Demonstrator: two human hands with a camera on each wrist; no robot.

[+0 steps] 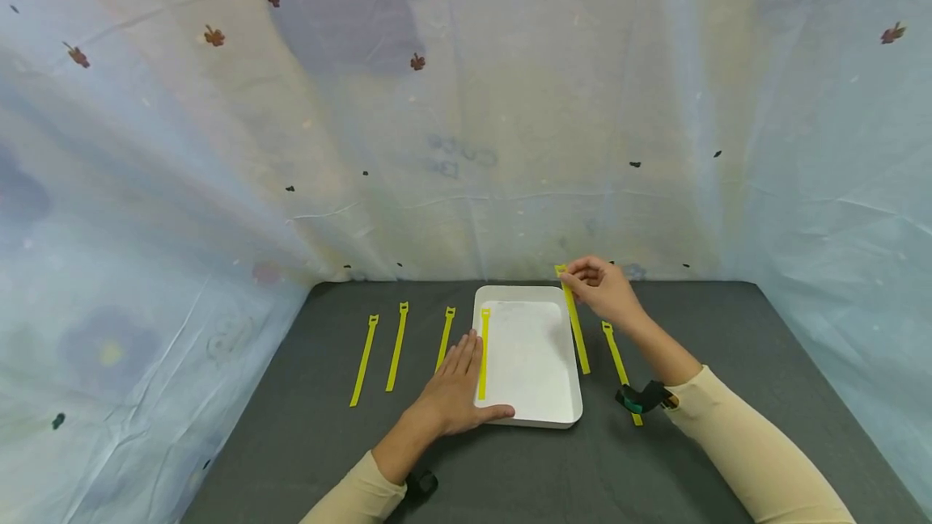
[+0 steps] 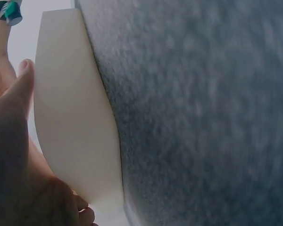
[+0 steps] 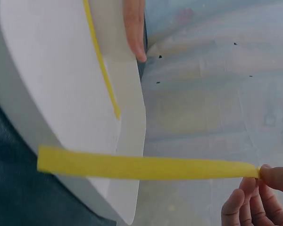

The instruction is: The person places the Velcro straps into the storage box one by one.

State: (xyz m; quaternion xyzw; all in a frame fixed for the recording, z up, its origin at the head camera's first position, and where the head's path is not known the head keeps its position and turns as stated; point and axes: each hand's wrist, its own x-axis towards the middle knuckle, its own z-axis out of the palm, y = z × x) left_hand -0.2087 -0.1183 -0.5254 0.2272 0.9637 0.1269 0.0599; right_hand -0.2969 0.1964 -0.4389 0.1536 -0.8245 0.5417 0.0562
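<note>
A white rectangular tray has one yellow cable tie lying lengthwise along its left inner side. My left hand rests on the tray's left rim with fingers extended, its thumb stretched along the near edge; the left wrist view shows the tray's outer wall beside that thumb. Above the tray's far right corner, my right hand pinches another flat cable tie by its slotted end, between thumb and fingertips. The rest of this tie slants down across the right rim.
Left of the tray lie more yellow ties: one at far left, another beside it, and a third partly behind my left hand. One tie lies right, under my right wrist. A patterned curtain encloses the dark tabletop.
</note>
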